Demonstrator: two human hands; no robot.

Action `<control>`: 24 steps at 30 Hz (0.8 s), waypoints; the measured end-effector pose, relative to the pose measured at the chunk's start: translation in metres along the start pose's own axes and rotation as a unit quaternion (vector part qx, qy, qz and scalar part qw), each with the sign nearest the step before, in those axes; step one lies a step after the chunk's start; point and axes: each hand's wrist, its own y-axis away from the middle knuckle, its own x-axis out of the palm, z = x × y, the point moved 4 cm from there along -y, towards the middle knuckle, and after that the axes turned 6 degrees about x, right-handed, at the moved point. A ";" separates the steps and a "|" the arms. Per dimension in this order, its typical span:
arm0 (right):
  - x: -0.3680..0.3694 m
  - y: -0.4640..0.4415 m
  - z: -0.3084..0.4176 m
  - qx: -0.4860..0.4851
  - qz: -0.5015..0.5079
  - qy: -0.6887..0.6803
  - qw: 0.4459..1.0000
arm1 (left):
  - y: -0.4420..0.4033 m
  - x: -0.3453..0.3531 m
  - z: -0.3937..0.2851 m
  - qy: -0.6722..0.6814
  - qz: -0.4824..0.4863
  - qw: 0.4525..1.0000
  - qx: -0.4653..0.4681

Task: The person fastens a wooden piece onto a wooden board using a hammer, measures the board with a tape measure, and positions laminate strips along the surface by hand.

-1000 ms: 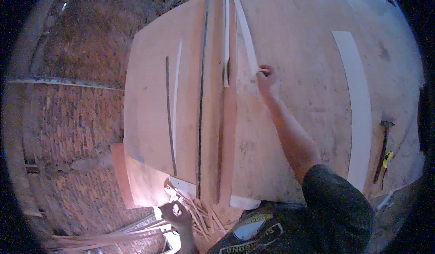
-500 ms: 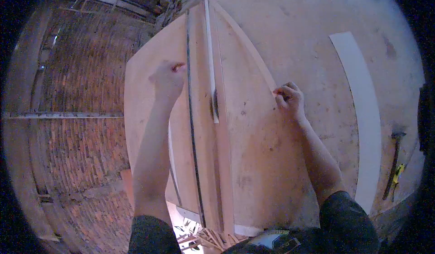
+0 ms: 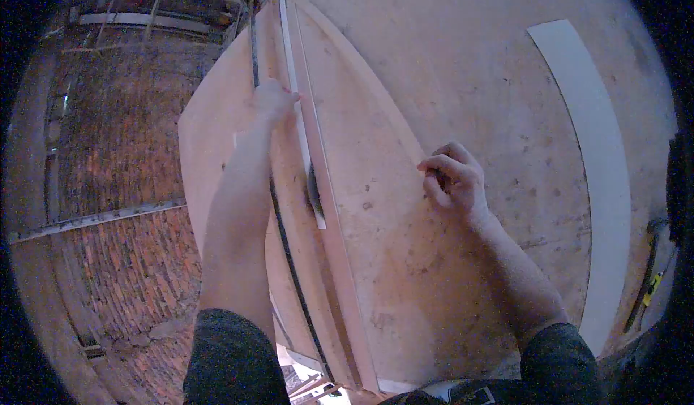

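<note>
My right hand (image 3: 459, 181) pinches the near end of a long, thin wooden strip (image 3: 369, 80) between thumb and fingers. The strip curves away to the far end of a large plywood sheet (image 3: 448, 289). My left hand (image 3: 273, 101) is closed, its fingertips at the edge of a narrow white strip (image 3: 303, 141). Anything inside its fingers is hidden. Under the white strip's near end shows a dark patch. Beside it a long wooden board (image 3: 340, 260) and a dark strip (image 3: 293, 278) run lengthwise.
A wide white strip (image 3: 596, 152) lies on the right. Farther right are a hammer (image 3: 647, 275) and a yellow-handled tool (image 3: 653, 289). Brick flooring (image 3: 144, 275) lies to the left, and thin wood offcuts (image 3: 311, 387) are at the bottom.
My left hand has moved from left of the dark strip across to the white strip. My right hand still pinches the wooden strip's end, slightly lower left in view. The view has shifted and turned.
</note>
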 end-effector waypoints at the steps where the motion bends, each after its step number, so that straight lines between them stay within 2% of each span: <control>1: 0.000 0.000 0.000 -0.005 0.000 0.007 1.000 | 0.002 -0.005 -0.004 -0.003 -0.001 1.000 -0.024; 5: 0.000 -0.001 0.003 -0.020 0.008 0.011 1.000 | -0.023 0.017 0.016 0.021 0.038 0.999 -0.006; 7: 0.000 -0.001 0.002 -0.006 0.014 0.009 1.000 | -0.023 0.012 0.013 0.035 0.106 0.993 -0.033; 10: 0.000 -0.002 0.004 0.014 0.017 0.019 1.000 | -0.016 0.006 0.010 0.060 0.071 0.995 -0.025; 13: -0.002 -0.004 0.008 -0.005 0.020 0.014 1.000 | -0.014 -0.001 0.012 0.064 0.072 0.995 -0.009; 16: -0.001 -0.003 0.008 -0.002 0.012 0.014 1.000 | -0.010 0.001 0.013 0.182 0.119 0.976 -0.017; 19: 0.000 -0.003 0.007 0.004 0.021 0.012 1.000 | -0.018 -0.002 0.007 0.077 0.104 0.992 0.012; 24: 0.002 -0.004 0.005 -0.009 0.026 0.006 1.000 | -0.029 -0.011 0.002 -0.019 0.016 0.999 -0.038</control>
